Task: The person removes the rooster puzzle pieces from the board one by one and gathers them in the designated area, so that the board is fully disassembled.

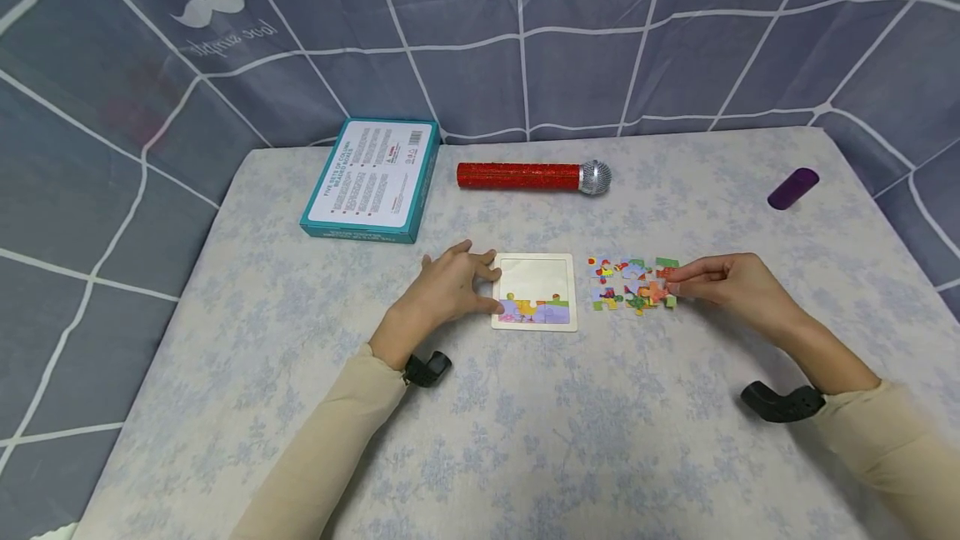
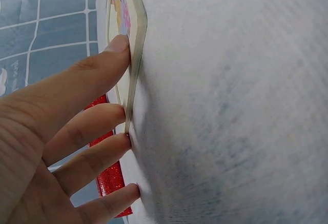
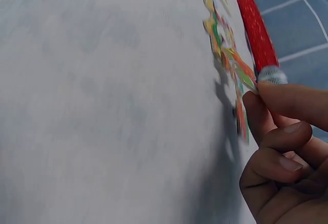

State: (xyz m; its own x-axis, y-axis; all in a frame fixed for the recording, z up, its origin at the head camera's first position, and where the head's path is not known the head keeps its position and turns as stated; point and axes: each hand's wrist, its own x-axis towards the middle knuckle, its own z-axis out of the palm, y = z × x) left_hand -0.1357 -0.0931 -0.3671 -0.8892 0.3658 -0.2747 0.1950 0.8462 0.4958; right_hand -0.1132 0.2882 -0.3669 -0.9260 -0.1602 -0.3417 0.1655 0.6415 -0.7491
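Note:
A shallow jigsaw tray (image 1: 534, 327) with a pale rim lies flat on the table, its lower part filled with joined pieces in purple, yellow and green. My left hand (image 1: 450, 283) rests at its left side. In the left wrist view the thumb (image 2: 119, 44) lies on the rim, two fingertips touch the edge and another finger meets the tabletop. Between thumb and forefinger, my right hand (image 1: 731, 286) pinches an orange and green puzzle piece (image 3: 240, 67), tilted just over the loose puzzle pieces (image 1: 607, 300). Those pieces lie in a loose patch right of the tray.
A teal-edged box (image 1: 367, 177) lies at the back left. Behind the tray is a red toy microphone (image 1: 519, 176) with a silver head. A purple cylinder (image 1: 793, 188) lies at the far right. A dark checked curtain (image 1: 465, 15) hangs behind the table.

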